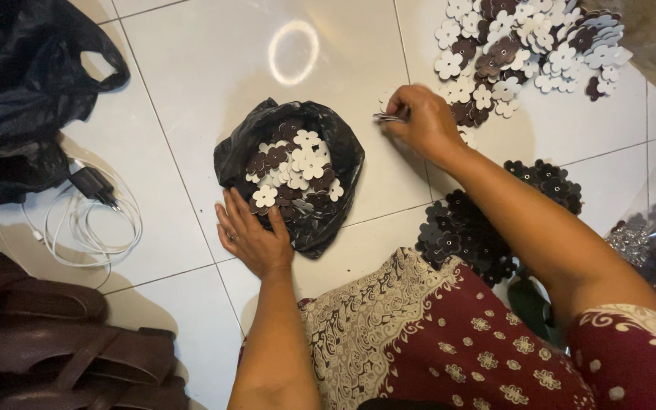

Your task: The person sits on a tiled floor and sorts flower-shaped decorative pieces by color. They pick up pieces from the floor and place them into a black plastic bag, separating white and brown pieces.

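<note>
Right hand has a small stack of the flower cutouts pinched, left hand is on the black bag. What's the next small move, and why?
Probably carry the right hand across and drop its pinched stack of flower pieces into the open black bag. That bag already holds white and brown flower pieces like those in the loose pile beside the right hand, and the left hand rests flat against the bag's near edge, steadying it.

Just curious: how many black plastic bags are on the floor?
2: one bag of flower cutouts by the left hand, another bag top left. Others may lie out of view.
</note>
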Available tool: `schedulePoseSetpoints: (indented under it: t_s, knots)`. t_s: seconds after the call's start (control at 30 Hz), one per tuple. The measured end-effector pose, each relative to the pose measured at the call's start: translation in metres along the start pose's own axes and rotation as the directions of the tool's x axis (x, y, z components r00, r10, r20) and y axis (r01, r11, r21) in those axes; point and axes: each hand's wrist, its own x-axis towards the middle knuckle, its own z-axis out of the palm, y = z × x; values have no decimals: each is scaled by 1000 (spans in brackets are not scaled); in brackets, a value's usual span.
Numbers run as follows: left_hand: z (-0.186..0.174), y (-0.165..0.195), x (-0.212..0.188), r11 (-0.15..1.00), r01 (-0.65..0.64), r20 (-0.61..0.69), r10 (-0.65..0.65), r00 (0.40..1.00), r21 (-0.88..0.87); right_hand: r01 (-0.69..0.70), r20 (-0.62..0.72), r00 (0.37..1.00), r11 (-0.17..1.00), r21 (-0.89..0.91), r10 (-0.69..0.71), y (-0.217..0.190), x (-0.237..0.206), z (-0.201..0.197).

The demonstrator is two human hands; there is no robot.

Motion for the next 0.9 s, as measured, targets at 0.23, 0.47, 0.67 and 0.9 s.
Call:
schedulePoseSetpoints:
  t_s: [0.23,0.47,0.67,0.9]
  knots:
    - [-1,0,0,1000,-20,-18,20,1000,-2,-38,234,970,904,426,-70,-54,-39,8]
    - [-2,2,-1,1000,-23,-29,23,999,-15,-76,-30,997,997,-30,75,8,-1,-19]
    - [-2,4,-1,1000,-15,-22,15,1000,-13,80,-209,967,955,-286,-144,66,-6,-35]
    - [0,2,0,1000,-12,-26,12,1000,-18,-173,5,985,984,45,173,50,4,-36]
